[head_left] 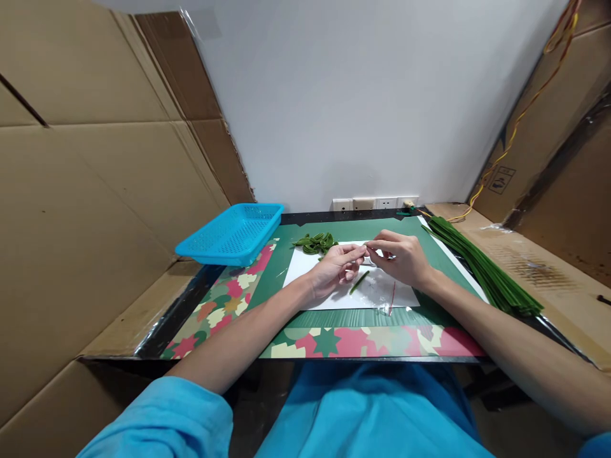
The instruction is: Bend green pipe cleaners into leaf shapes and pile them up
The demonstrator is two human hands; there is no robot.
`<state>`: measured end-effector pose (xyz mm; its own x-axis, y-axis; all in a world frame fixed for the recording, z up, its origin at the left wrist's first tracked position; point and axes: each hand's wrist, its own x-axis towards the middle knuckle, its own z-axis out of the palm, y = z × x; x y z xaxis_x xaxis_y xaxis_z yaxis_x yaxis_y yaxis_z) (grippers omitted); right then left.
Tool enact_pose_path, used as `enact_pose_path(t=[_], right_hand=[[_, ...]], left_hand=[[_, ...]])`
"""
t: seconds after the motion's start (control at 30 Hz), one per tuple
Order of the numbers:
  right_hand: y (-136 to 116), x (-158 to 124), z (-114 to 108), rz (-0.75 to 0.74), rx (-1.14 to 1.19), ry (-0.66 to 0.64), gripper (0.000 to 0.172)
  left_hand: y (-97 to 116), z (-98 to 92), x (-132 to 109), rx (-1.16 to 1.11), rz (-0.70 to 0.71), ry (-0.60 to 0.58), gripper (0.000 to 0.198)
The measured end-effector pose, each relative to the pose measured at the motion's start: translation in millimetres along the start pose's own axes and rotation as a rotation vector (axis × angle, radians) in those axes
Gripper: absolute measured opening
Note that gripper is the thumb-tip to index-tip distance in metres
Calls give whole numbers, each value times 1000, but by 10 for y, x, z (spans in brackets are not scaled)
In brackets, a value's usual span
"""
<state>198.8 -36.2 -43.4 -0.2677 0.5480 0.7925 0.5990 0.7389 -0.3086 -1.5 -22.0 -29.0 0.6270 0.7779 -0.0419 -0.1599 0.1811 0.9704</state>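
Observation:
My left hand (337,270) and my right hand (403,257) meet over a white sheet (296,270), fingertips pinched close together. Whatever they hold between them is too small to make out. Just below the fingers, a short green fuzzy stem, like a cut pipe cleaner (359,282), lies on the sheet. Behind my left hand is a pile of bent green loops (315,243) that look like the same fuzzy material. A clear plastic bag with a red strip (392,299) rests under my right wrist. Part of a small pale object shows beneath my fingers, mostly hidden.
A blue perforated basket (229,238) stands at the back left. Long green fuzzy stems (487,267) lie bundled along the right edge of the green mat (272,289). Wall sockets (377,203) and a yellow-red cable (513,130) are behind. Cardboard (86,191) walls both sides.

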Motion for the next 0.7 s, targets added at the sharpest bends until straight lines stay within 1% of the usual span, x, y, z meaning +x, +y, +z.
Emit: enact_pose_path(t=[0.13,0.23,0.4,0.53,0.6,0.7], right_hand=[[-69,36,5,98,170,28,26],[-136,32,21,148,208,43,29],[-198,-47,96,192,237,101,28],[-172,-60,131,184,257,107,24],[-130,-40,127,199,270,93,24],[-32,-12,103,293,350,7,26]], left_hand=[[-36,44,4,83,129,58,43],[-74,56,12,73,179,62,47],[-137,48,16,30,174,21,50],[-94,83,-20,26,169,41,50],[-44,108,-44,19,141,59,49],[31,119,-59,-10,93,87,44]])
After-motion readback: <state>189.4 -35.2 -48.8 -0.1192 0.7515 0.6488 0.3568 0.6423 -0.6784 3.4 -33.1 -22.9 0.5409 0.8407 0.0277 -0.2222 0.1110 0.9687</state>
